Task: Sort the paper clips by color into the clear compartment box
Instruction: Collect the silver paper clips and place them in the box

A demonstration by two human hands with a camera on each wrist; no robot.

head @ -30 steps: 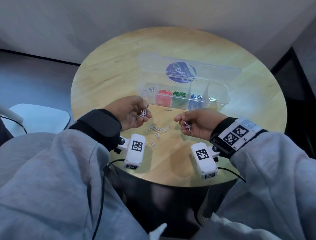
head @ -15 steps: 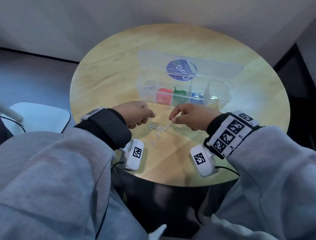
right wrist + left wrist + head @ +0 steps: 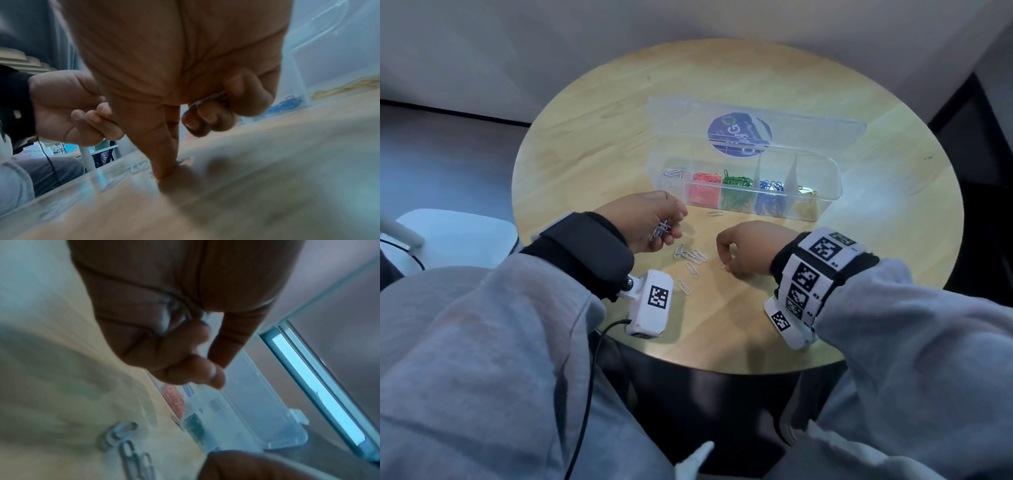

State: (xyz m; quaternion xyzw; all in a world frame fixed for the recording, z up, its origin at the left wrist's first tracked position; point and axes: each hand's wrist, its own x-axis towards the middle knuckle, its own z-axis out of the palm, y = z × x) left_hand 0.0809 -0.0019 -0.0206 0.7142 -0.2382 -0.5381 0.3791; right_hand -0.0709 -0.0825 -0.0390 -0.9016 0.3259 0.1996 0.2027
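The left hand (image 3: pixel 654 222) grips a bunch of silver wire paper clips (image 3: pixel 661 230), the right hand (image 3: pixel 748 248) pinches at one on the round wooden desk (image 3: pixel 592 144), holding others; slide it free, then reach forward to the clear plastic compartment box (image 3: pixel 828 185)

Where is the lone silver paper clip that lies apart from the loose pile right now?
In the head view, the lone silver clip lies flat on the round table, just in front of the clear compartment box below its red section, beyond the loose pile, between the two hands.
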